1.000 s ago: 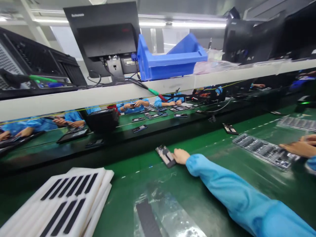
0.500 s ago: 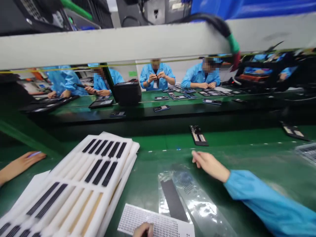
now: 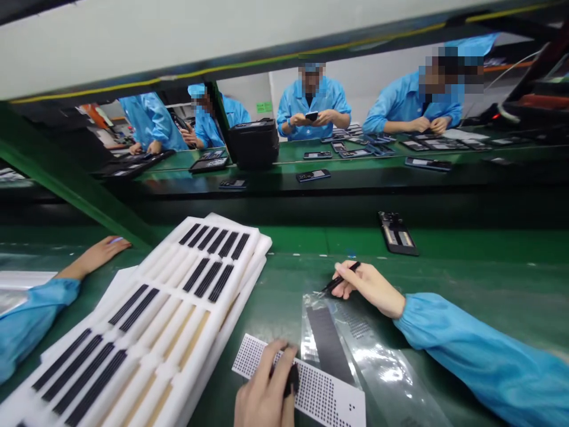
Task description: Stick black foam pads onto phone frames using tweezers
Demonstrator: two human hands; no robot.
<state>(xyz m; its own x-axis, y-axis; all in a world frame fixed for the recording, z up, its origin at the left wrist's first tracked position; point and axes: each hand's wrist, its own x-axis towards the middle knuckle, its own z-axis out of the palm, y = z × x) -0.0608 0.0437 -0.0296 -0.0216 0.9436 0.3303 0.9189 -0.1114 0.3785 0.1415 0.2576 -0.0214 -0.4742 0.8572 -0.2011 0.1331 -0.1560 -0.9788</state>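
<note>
My right hand (image 3: 362, 284), in a blue sleeve, is closed on black tweezers (image 3: 341, 279). Their tips point down-left toward the top of a clear plastic sheet (image 3: 311, 302) with a dark grey strip (image 3: 329, 341) on it. At bottom centre my left hand (image 3: 267, 385) rests on a white sheet with rows of black dots (image 3: 329, 391). Its fingers are bent, with a small black piece beside the thumb that I cannot make out. Another clear film (image 3: 386, 373), glossy with small marks near its top, lies under my right forearm.
Stacked white foam trays (image 3: 178, 308) hold black strips at left. A co-worker's hand (image 3: 100, 255) lies beyond them. An opened phone (image 3: 398, 233) is at the green bench's far side. Across the line, people in blue handle phones. A green post (image 3: 75, 178) and white overhead beam (image 3: 133, 41) frame the view.
The view has tilted downward and shifted left. My left hand has reached farther onto the dotted sheet. Tweezers now show in my right hand, lower toward the plastic sheet.
</note>
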